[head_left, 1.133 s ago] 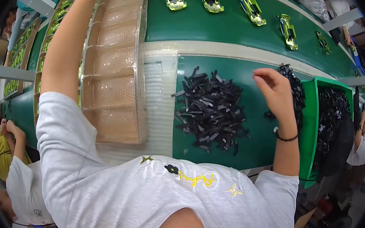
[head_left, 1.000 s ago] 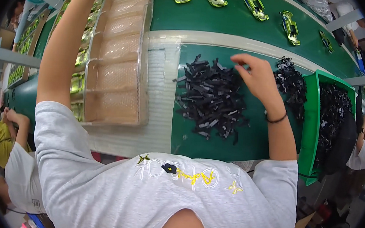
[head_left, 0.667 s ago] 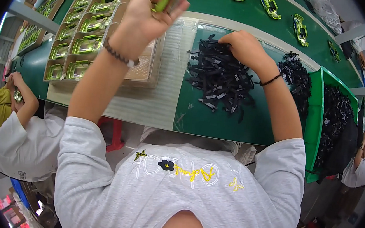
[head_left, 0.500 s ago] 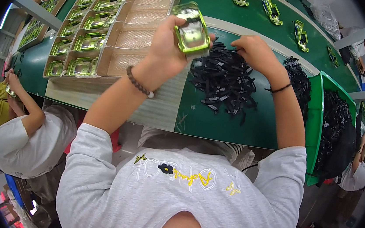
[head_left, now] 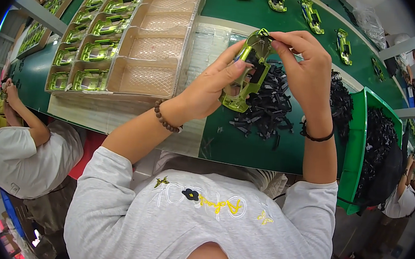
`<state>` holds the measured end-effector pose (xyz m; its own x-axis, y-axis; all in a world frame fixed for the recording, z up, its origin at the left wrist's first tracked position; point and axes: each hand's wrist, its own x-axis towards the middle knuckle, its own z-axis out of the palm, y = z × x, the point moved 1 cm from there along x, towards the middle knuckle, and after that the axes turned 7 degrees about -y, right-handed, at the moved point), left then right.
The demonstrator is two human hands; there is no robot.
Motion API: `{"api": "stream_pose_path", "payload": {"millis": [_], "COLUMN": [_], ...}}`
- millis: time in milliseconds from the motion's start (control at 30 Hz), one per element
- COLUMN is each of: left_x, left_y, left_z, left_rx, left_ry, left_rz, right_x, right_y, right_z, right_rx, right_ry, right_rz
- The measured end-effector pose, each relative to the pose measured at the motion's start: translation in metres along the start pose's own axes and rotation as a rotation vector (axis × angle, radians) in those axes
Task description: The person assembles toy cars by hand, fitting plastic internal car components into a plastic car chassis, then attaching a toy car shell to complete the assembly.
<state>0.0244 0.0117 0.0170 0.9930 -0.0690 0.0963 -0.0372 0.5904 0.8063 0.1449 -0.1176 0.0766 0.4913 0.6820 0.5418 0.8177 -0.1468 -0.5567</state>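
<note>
My left hand (head_left: pixel 204 90) is closed round a translucent lime-green toy car body shell (head_left: pixel 236 101), held tilted above the table with its far end up. My right hand (head_left: pixel 309 69) meets the shell's far end, thumb and forefinger pinched together at its edge. Whatever lies between those fingertips is too small or hidden to make out. Below and behind the shell spreads a heap of small black plastic parts (head_left: pixel 271 113), partly covered by the shell and my right hand.
To the left stands a divided tray (head_left: pixel 154 80), with green shells filling its left columns. More car shells (head_left: pixel 310 17) lie on the green surface beyond. At right are another black heap (head_left: pixel 340 100) and a green bin (head_left: pixel 355 149) of black parts. Co-workers sit on both sides.
My right hand has left the black heap and come to the shell's far end. My left hand has moved right and turned the shell, bringing it over the heap.
</note>
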Motion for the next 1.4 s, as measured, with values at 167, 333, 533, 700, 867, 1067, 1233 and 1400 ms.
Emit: {"api": "stream_pose_path", "payload": {"millis": [167, 333, 533, 700, 867, 1067, 1233, 1400], "left_x": [-0.002, -0.003, -0.003, -0.004, -0.005, -0.009, -0.012, -0.012], "left_y": [-0.001, -0.003, -0.001, 0.001, 0.005, 0.005, 0.009, 0.008], "left_z": [0.001, -0.003, 0.0, 0.003, 0.003, 0.006, 0.005, 0.005], "left_rx": [-0.125, -0.104, -0.133, -0.087, -0.089, -0.091, -0.088, -0.018], "left_ry": [-0.064, -0.084, -0.09, -0.119, -0.114, -0.131, -0.214, -0.183], "left_rz": [0.054, 0.059, 0.057, 0.052, 0.034, 0.014, -0.007, -0.001], "right_x": [-0.001, -0.001, 0.001, 0.001, 0.002, 0.004, 0.012, 0.009], "right_y": [-0.004, -0.002, -0.003, -0.003, 0.008, 0.012, 0.012, 0.008], "right_z": [0.008, 0.013, 0.01, 0.009, 0.006, -0.001, -0.023, -0.024], "right_rx": [-0.306, -0.26, -0.288, -0.036, 0.09, 0.529, 0.709, 0.665], "right_ry": [0.118, 0.193, 0.238, 0.144, 0.021, -0.116, -0.429, -0.402], "right_rz": [-0.06, -0.088, -0.144, 0.073, 0.235, 0.267, 0.385, 0.353]}}
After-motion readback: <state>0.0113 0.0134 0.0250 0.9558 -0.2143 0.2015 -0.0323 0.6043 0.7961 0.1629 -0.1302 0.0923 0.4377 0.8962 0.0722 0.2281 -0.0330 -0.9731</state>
